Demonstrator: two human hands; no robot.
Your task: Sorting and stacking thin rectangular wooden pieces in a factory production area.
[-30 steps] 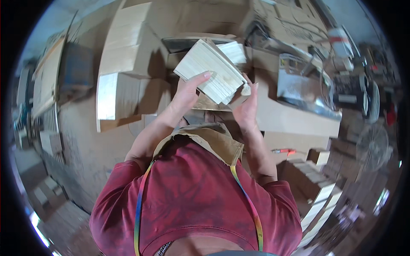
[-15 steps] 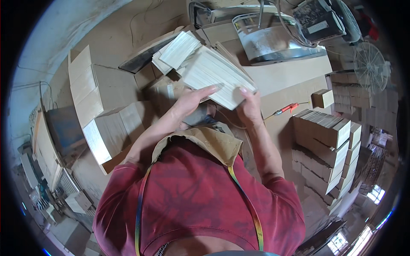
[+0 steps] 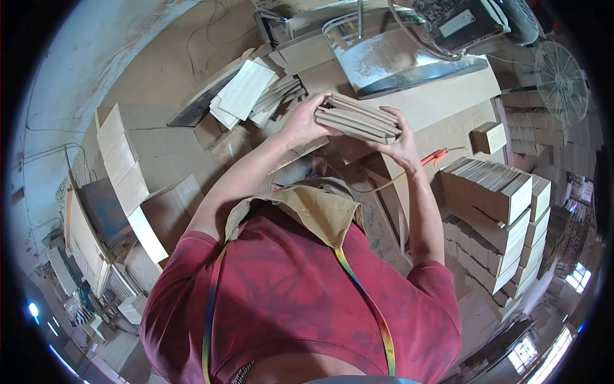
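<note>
Hands are clamping a stack of thin wooden boards (image 3: 358, 118), left hand (image 3: 300, 125) and right hand (image 3: 400, 144) now gripping opposite ends, edge-on rather than flat.

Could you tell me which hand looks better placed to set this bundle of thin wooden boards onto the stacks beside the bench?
Probably the right hand: it cups the bundle of thin wooden boards on the side facing the stacked boards. The left hand grips the far end.
</note>
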